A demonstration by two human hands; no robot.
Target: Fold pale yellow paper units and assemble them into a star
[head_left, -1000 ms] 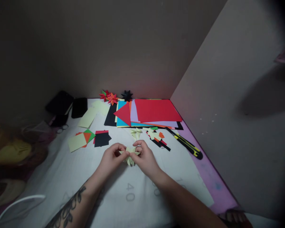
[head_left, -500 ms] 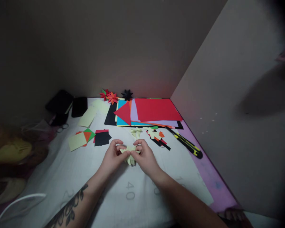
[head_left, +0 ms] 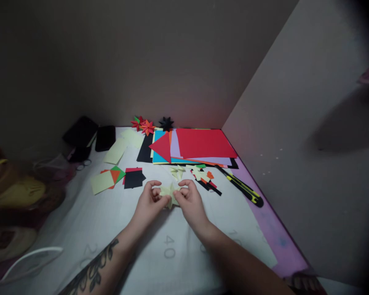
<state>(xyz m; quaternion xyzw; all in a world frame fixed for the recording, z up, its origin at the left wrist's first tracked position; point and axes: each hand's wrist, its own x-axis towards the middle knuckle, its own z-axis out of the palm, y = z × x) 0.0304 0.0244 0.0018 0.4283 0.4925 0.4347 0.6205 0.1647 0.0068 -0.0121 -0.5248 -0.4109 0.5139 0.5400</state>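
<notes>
A pale yellow folded paper piece with pointed tips sits between both hands over the white mat. My left hand pinches its left side with curled fingers. My right hand pinches its right side, thumb on top. Just beyond lie more pale yellow folded pieces and small paper scraps.
A stack of coloured sheets topped with red lies at the back. Three folded paper stars stand by the wall. A yellow-black utility knife lies right. Paper squares, scissors and black cases lie left.
Both hands shifted slightly away from me with the yellow piece, turning it so its points now stand up between the fingers.
</notes>
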